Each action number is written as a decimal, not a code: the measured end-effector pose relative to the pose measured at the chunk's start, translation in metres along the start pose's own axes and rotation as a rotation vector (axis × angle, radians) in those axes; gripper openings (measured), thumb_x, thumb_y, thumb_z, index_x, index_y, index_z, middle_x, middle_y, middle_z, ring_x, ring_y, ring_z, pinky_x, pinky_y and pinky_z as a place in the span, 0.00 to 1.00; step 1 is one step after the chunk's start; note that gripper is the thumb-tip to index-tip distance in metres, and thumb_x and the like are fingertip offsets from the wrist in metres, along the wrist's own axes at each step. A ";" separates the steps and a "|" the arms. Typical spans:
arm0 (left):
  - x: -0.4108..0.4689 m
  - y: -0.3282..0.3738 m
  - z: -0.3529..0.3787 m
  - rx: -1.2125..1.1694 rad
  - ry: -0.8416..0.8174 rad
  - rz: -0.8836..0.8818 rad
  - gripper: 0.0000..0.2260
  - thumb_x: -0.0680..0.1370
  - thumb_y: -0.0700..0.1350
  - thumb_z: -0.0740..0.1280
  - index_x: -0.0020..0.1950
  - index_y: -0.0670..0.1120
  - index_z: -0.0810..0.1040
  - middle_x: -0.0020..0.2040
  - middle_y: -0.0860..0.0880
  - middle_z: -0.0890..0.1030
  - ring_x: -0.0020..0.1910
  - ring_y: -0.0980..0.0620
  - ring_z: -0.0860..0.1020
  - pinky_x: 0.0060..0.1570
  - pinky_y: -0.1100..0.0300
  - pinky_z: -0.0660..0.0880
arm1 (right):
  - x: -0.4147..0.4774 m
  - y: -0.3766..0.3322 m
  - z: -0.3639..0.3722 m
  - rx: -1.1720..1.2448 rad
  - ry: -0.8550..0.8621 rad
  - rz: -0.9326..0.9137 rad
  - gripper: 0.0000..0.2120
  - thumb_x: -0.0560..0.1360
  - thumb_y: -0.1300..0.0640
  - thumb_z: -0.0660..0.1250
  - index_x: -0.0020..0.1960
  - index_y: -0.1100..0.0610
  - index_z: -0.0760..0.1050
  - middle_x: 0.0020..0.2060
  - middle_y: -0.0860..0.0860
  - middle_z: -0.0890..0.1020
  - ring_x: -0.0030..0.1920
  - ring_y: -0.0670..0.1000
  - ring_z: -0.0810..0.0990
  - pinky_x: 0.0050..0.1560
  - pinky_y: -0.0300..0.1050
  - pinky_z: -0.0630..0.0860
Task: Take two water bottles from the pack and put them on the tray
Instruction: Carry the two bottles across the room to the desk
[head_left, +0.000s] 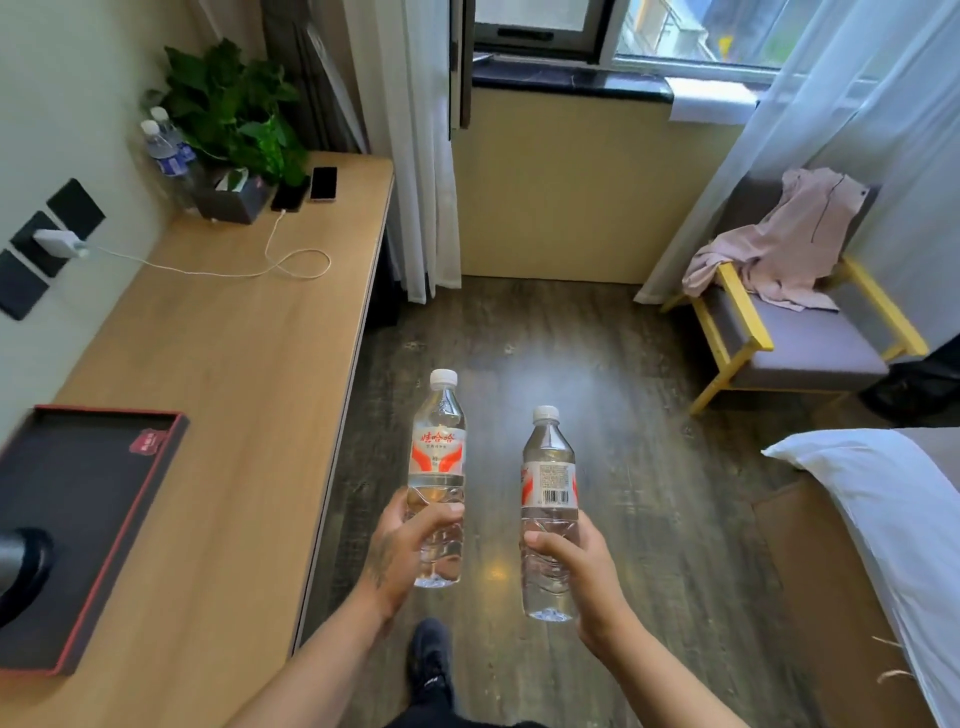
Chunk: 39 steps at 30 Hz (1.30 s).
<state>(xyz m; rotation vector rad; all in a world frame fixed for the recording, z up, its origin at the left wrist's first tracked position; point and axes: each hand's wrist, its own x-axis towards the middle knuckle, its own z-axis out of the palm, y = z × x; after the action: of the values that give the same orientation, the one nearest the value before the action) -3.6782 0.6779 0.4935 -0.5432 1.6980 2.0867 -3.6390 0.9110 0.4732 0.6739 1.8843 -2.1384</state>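
My left hand grips the lower half of a clear water bottle with a white cap and a red-and-white label, held upright over the floor. My right hand grips a second, matching water bottle, its barcode facing me, a little lower and to the right. A black tray with a red rim lies on the wooden desk at the lower left, well left of both bottles. The pack is not in view.
A dark round object stands at the tray's near left end. Far along the desk are two other bottles, a plant, two phones and a charger cable. A chair with pink clothes stands right, a bed nearer.
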 end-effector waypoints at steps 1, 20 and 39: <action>0.012 0.009 -0.001 0.006 -0.008 0.005 0.28 0.63 0.54 0.82 0.61 0.47 0.85 0.50 0.45 0.91 0.50 0.42 0.89 0.50 0.45 0.82 | 0.011 -0.007 0.004 -0.002 0.004 -0.009 0.33 0.61 0.48 0.81 0.65 0.53 0.84 0.56 0.56 0.92 0.58 0.60 0.90 0.60 0.56 0.84; 0.232 0.129 0.063 -0.022 -0.048 -0.028 0.31 0.63 0.51 0.82 0.64 0.45 0.82 0.47 0.43 0.89 0.42 0.45 0.87 0.35 0.57 0.80 | 0.253 -0.130 0.006 -0.009 -0.050 0.016 0.34 0.60 0.48 0.81 0.65 0.54 0.82 0.54 0.54 0.92 0.52 0.52 0.91 0.52 0.48 0.85; 0.365 0.203 0.096 -0.075 0.027 -0.004 0.28 0.62 0.51 0.82 0.61 0.47 0.85 0.46 0.44 0.90 0.40 0.46 0.90 0.33 0.55 0.84 | 0.399 -0.219 0.028 -0.055 -0.104 0.059 0.36 0.60 0.46 0.81 0.67 0.55 0.80 0.57 0.54 0.92 0.56 0.56 0.91 0.54 0.50 0.85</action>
<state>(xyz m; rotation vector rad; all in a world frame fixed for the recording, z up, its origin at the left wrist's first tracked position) -4.0996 0.7559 0.4867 -0.5992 1.6370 2.1566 -4.0902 0.9738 0.4811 0.5873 1.8388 -2.0369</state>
